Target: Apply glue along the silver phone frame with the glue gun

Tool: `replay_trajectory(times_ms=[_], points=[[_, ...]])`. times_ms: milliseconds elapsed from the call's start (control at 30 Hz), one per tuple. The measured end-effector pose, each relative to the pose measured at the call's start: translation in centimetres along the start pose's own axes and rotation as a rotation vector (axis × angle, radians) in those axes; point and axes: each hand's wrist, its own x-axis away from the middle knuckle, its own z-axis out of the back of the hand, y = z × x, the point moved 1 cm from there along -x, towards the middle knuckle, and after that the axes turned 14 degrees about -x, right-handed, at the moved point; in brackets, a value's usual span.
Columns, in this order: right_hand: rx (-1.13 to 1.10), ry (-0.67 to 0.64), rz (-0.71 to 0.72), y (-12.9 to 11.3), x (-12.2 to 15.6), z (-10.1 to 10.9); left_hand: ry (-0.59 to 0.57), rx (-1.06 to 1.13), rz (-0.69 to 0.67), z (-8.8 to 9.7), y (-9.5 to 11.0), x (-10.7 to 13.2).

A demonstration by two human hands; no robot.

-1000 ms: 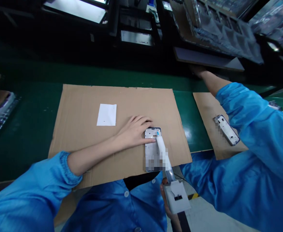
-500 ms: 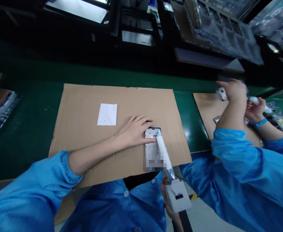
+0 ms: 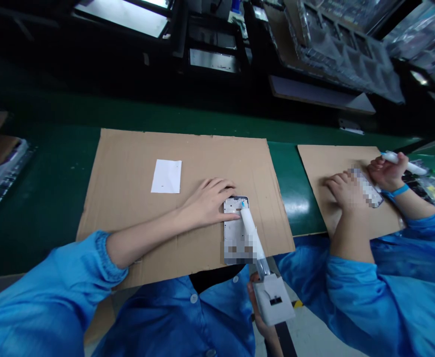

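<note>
A phone frame (image 3: 234, 228) with a pale inner face lies on the cardboard sheet near its front edge. My left hand (image 3: 213, 201) steadies it from the left, thumb across the face and fingers bent around the top corner. In my right hand (image 3: 257, 302) is a glue dispenser (image 3: 275, 300), a boxy grey-white body with a long white tube. Its blue tip points at the upper right part of the phone frame; whether it touches I cannot tell. Most of my right hand is hidden behind the dispenser body.
The cardboard sheet (image 3: 128, 163) lies on a green table (image 3: 54, 198), with a white paper (image 3: 166, 176) on it. To the right a co-worker's hands (image 3: 347, 191) are over another cardboard, with a phone part and a white tube. Stacked trays (image 3: 2, 168) stand far left.
My hands, the phone frame and the dispenser stay nearly still. The co-worker's raised hand has come down onto their cardboard, where a phone part now lies beside it.
</note>
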Motion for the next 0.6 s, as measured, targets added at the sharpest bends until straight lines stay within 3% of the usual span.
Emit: replay_trajectory(times_ms=[100,233,333,400,600], points=[[-0.439,0.115,-0.208,0.4,0.5,-0.1,-0.001,-0.007,0.001,0.0,0.0,0.0],[-0.563,0.153,-0.292,-0.1,1.0,-0.3,0.002,-0.012,-0.002,0.0,0.0,0.0],[-0.577,0.096,-0.372,-0.4,1.4,0.0,0.006,-0.024,-0.008,-0.1,-0.1,0.0],[-0.427,0.026,-0.333,-0.5,1.6,0.4,0.010,-0.030,-0.011,-0.1,0.0,0.0],[0.295,-0.186,-0.110,-0.9,2.3,1.0,0.012,-0.031,-0.012,-0.2,0.0,0.0]])
